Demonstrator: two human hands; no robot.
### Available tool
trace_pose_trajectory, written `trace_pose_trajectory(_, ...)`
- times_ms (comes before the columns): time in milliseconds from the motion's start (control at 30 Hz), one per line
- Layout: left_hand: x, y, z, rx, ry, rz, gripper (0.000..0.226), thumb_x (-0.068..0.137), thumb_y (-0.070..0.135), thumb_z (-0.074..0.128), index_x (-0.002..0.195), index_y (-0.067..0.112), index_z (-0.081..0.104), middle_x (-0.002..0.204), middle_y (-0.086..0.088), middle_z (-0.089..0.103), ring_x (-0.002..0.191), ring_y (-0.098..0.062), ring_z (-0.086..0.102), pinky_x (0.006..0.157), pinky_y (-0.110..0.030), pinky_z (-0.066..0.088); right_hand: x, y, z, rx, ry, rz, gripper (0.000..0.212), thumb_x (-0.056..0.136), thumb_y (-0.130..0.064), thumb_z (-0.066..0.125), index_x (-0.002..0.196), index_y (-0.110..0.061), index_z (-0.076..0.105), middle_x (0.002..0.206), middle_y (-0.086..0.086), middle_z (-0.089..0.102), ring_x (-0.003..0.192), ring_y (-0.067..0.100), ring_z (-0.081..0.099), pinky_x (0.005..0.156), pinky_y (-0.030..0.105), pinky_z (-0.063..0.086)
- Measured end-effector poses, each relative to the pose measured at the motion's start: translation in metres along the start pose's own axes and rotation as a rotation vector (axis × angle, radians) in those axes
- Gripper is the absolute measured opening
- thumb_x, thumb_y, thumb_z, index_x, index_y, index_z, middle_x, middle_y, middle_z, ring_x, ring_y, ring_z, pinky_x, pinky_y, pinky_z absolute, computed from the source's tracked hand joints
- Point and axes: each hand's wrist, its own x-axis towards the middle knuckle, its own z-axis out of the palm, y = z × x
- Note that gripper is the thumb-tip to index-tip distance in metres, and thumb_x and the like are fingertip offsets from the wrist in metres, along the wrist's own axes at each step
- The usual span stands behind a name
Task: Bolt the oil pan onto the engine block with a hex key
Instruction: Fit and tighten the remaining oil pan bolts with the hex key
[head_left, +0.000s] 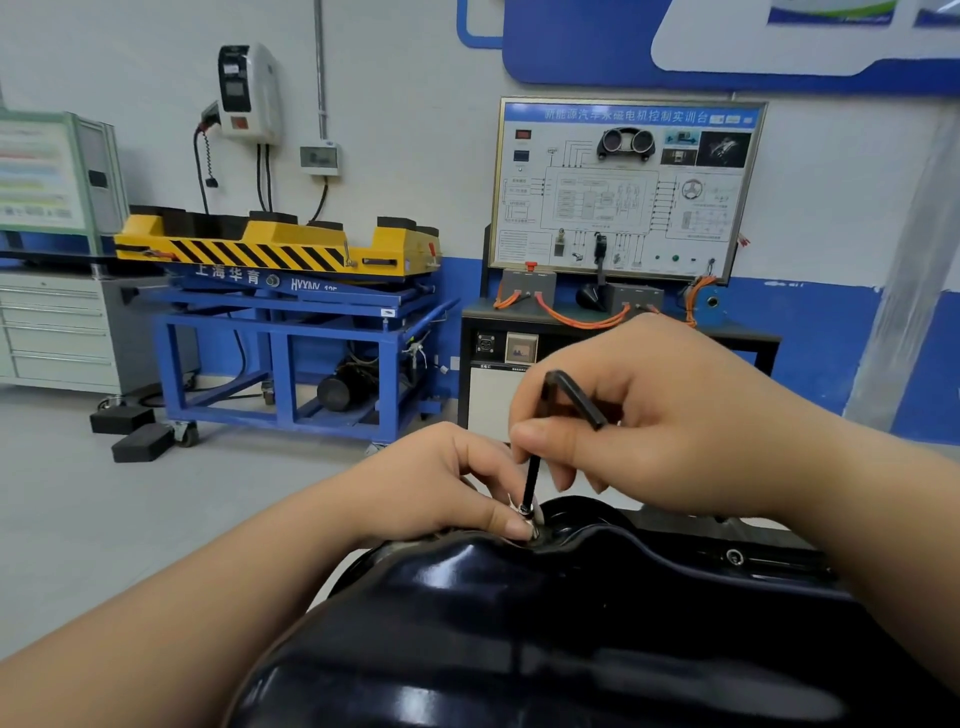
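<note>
A glossy black oil pan (545, 623) fills the lower middle of the view, its flange running off to the right. My right hand (670, 415) grips a black L-shaped hex key (550, 431), whose long leg points down into a silver bolt (525, 512) at the pan's far rim. My left hand (441, 483) pinches that bolt between thumb and fingertips at the flange. Another bolt (734, 557) sits in the flange farther right. The engine block under the pan is hidden.
Beyond the pan, a blue lift cart with a yellow striped top (291, 291) stands on the grey floor. A training panel on a black bench (623, 208) is behind my hands. Grey drawers (52, 332) stand at the far left, black blocks (137, 431) on the floor.
</note>
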Motion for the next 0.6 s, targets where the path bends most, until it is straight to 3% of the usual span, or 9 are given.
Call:
trace_pose_trajectory(133, 0.0004, 0.0005, 0.0009, 0.017, -0.006, 0.000, 0.012, 0.067, 0.013, 0.078, 0.076, 0.017, 0.073, 0.066, 0.009, 0.065, 0.060, 0.001, 0.058, 0.062, -0.011, 0.045, -0.0007, 0.0002, -0.0010, -0.019, -0.018, -0.021, 0.015, 0.087, -0.012, 0.066, 0.072, -0.010, 0.068, 0.057, -0.006, 0.059, 0.059, 0.006, 0.057, 0.055, 0.019, 0.043)
trace_pose_trajectory(300, -0.0004, 0.0032, 0.0004, 0.058, 0.019, -0.001, 0.016, 0.069, 0.008, 0.079, 0.073, 0.022, 0.072, 0.076, -0.004, 0.069, 0.065, 0.002, 0.060, 0.064, -0.009, 0.045, -0.0010, -0.0009, -0.0011, 0.003, -0.072, -0.015, 0.010, 0.088, -0.014, 0.064, 0.081, -0.013, 0.070, 0.074, -0.002, 0.064, 0.069, 0.010, 0.059, 0.066, 0.029, 0.047)
trace_pose_trajectory(400, -0.0005, 0.0036, 0.0001, 0.075, 0.010, 0.013, 0.018, 0.070, 0.006, 0.078, 0.073, 0.021, 0.069, 0.084, -0.009, 0.070, 0.074, -0.004, 0.063, 0.070, -0.012, 0.047, -0.0025, -0.0025, -0.0020, 0.108, -0.125, 0.041, 0.011, 0.091, -0.009, 0.059, 0.088, -0.012, 0.070, 0.083, -0.002, 0.067, 0.067, 0.009, 0.066, 0.066, 0.027, 0.053)
trace_pose_trajectory(500, 0.0002, 0.0029, 0.0002, 0.094, 0.017, 0.018, 0.013, 0.071, 0.005, 0.077, 0.077, 0.008, 0.066, 0.082, -0.011, 0.068, 0.088, -0.025, 0.065, 0.080, -0.022, 0.051, -0.0033, -0.0032, -0.0030, 0.145, -0.183, 0.085, 0.018, 0.091, -0.003, 0.055, 0.091, -0.016, 0.068, 0.077, -0.007, 0.069, 0.068, 0.005, 0.068, 0.069, 0.019, 0.053)
trace_pose_trajectory(600, 0.0008, 0.0011, -0.0002, 0.116, 0.018, 0.028, 0.018, 0.072, 0.006, 0.077, 0.082, -0.002, 0.065, 0.086, -0.015, 0.068, 0.089, -0.027, 0.064, 0.080, -0.020, 0.051, -0.0034, -0.0051, -0.0039, 0.118, -0.199, 0.088, 0.022, 0.090, 0.000, 0.054, 0.088, -0.017, 0.067, 0.075, -0.011, 0.068, 0.068, 0.001, 0.068, 0.069, 0.013, 0.051)
